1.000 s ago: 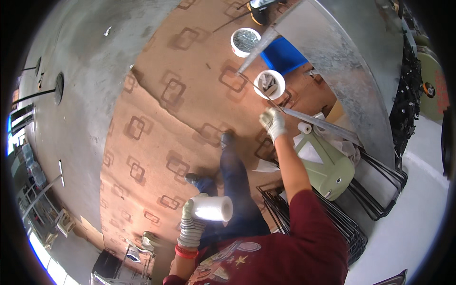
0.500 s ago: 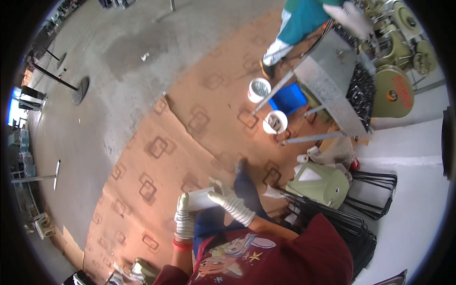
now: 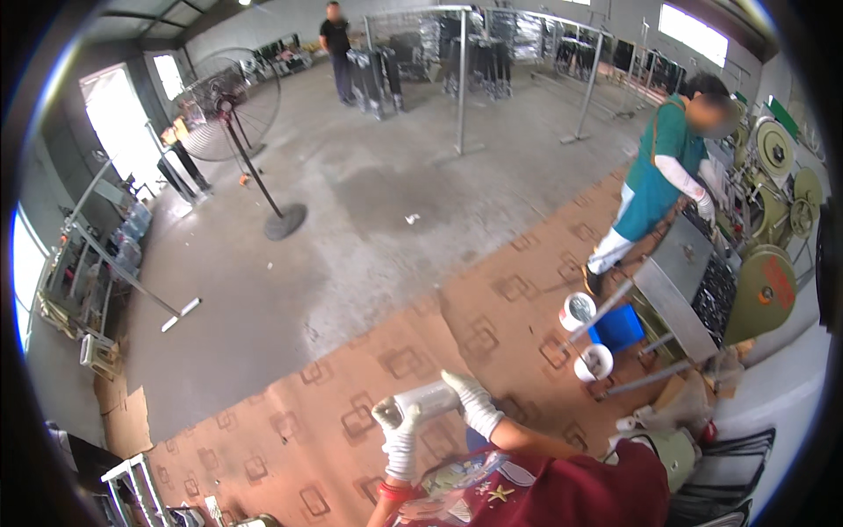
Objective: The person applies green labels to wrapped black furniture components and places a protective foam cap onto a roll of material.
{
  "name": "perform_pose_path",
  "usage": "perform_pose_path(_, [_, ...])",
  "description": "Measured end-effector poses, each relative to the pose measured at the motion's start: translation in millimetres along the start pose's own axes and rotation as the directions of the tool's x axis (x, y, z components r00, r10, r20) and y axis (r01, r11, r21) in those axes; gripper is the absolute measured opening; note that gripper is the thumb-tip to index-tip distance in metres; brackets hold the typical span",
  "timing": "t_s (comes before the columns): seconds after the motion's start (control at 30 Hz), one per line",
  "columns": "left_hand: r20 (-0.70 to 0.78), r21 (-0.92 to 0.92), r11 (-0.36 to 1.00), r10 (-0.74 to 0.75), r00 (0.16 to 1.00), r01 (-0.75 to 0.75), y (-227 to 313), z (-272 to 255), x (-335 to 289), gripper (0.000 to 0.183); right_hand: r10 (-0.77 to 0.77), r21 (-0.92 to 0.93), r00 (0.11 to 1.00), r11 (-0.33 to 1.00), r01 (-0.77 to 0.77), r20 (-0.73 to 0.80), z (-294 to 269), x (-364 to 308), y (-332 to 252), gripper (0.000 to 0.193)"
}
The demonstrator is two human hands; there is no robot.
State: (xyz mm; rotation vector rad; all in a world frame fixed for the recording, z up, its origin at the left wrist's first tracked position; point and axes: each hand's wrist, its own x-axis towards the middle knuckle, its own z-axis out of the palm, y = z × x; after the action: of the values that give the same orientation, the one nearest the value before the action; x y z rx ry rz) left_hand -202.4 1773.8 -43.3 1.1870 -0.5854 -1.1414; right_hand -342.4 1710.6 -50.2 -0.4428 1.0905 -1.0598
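Between my two hands is a whitish, shiny roll of plastic film [image 3: 428, 400], held nearly level in front of my body. My left hand [image 3: 400, 434], in a striped white work glove with a red band at the wrist, grips the roll's left end. At the other end, my right hand [image 3: 474, 402], gloved the same way, closes around the roll with the fingers toward its far side. Below the roll is the patterned brown floor covering [image 3: 358, 420].
On the right, a co-worker [image 3: 659, 184] in green leans over a metal worktable [image 3: 676, 290] by green machines [image 3: 774, 290]. White buckets [image 3: 594, 362] and a blue bin [image 3: 616, 328] stand below. A pedestal fan [image 3: 255, 167] and another person [image 3: 335, 48] are farther off.
My view has tilted up, bringing the far side of the hall into sight. Both hands still hold the roll, now raised away from my lap.
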Motion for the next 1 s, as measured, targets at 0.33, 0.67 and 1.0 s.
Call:
perform_pose_path(0.33, [-0.247, -0.199, 0.978, -0.105, 0.963, 0.055, 32.2, -2.0, 130.4, 0.038, 0.132, -0.352, 0.843, 0.933, 0.071, 0.521, 51.8, 83.6, -49.9, 0.037])
perform_pose_path(0.67, [0.055, -0.021, 0.992, -0.126, 0.991, 0.127, 112.4, 33.0, 285.7, 0.052, 0.049, -0.271, 0.689, 0.938, 0.217, 0.723, 139.6, 255.0, -149.2, 0.042])
perform_pose_path(1.0, [0.284, -0.034, 0.998, -0.033, 0.958, 0.045, 81.9, 109.1, 442.5, 0.078, 0.113, -0.540, 0.856, 0.815, 0.210, 0.504, 146.8, 418.9, -219.6, 0.036])
